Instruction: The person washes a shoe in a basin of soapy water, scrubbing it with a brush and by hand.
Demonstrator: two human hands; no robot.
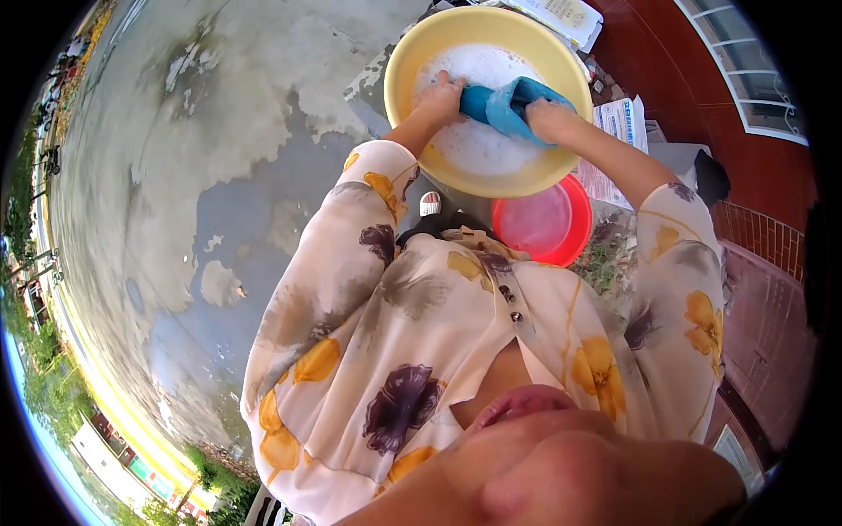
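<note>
A blue hollow item (506,107) with a wide opening and a narrower rounded end is held over the suds; its exact kind is unclear. My left hand (441,98) is closed at its narrower end, on the left. At the wide opening, my right hand (550,120) grips the edge, with the fingers partly hidden inside. Beneath both hands is a large yellow basin (399,74) containing water covered in white foam (482,156).
A red basin (579,219) with cloudy liquid sits just below the yellow one. Printed packaging (618,131) lies to the right, near a dark red wall (653,53). Wet, patchy concrete (237,175) spreads to the left. A shoe (430,203) shows near the basins.
</note>
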